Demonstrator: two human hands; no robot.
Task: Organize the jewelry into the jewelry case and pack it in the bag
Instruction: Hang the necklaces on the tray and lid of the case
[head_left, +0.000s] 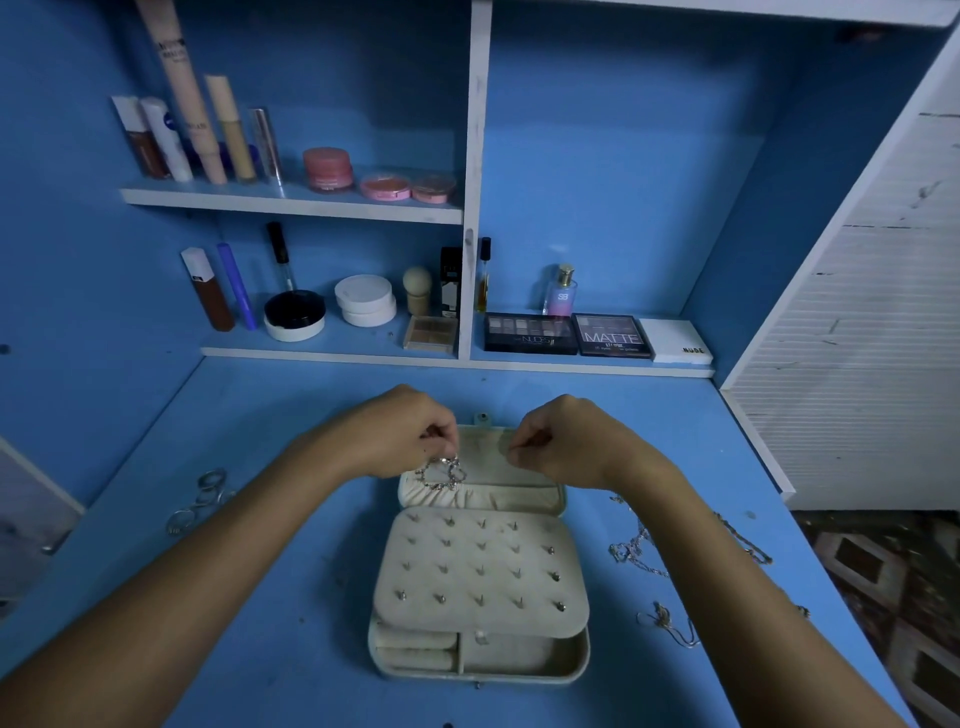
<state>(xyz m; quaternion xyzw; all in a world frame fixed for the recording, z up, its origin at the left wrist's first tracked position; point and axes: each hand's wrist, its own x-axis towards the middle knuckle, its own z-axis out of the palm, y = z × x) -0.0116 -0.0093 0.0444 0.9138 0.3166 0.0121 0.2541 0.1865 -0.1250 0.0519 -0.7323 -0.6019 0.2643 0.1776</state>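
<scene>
A cream jewelry case (480, 654) lies open on the blue desk, its lid (488, 496) folded back with an elastic pocket. A padded earring panel (480, 571) studded with several earrings covers the tray. My left hand (410, 431) pinches a silver chain (441, 475) that dangles over the lid pocket. My right hand (556, 441) hovers over the lid's right part with fingers curled; whether it pinches the chain's other end I cannot tell. Loose silver necklaces (636, 551) lie right of the case, and several rings (208, 493) lie on its left.
Shelves behind the desk carry cosmetics: tubes (182, 135), compacts (363, 299), a perfume bottle (561, 291) and eyeshadow palettes (613, 335). A white slatted panel (857, 364) borders the desk's right side. Another chain (670, 623) lies near the right forearm.
</scene>
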